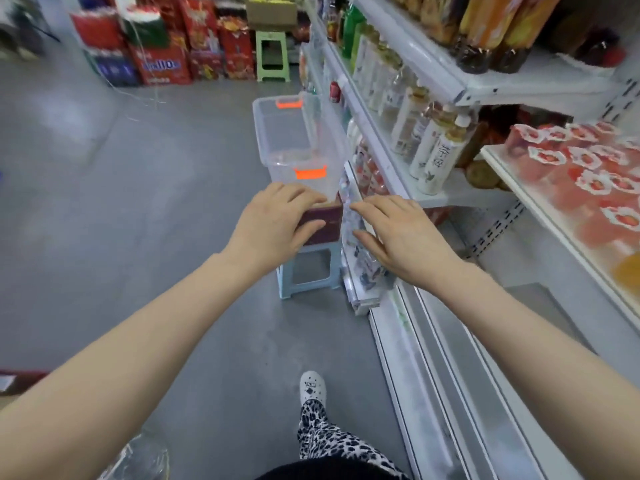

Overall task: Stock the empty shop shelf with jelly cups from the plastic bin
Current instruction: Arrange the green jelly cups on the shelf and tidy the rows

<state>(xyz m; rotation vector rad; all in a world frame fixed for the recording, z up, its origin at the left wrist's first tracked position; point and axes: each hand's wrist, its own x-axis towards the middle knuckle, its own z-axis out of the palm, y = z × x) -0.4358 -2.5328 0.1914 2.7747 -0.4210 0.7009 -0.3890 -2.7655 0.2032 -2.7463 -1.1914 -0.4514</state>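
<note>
The clear plastic bin (298, 140) with orange latches stands on a maroon box (325, 226) atop a light blue stool (308, 271), against the shelving. The bin looks empty. Red jelly cups (588, 174) in several rows cover the white shelf (519, 188) at the right, at chest height. My left hand (277, 223) lies at the bin's near end, fingers over the top edge of the maroon box and thumb on its front. My right hand (398, 237) hovers beside it in front of the lower shelf edge, fingers spread and holding nothing.
Tall white drink bottles (433, 147) fill the shelf left of the jelly cups, with juice bottles (491, 26) above. A green stool (272, 55) and stacked red cartons (166, 39) stand at the aisle's far end. My foot (311, 388) is on the grey floor.
</note>
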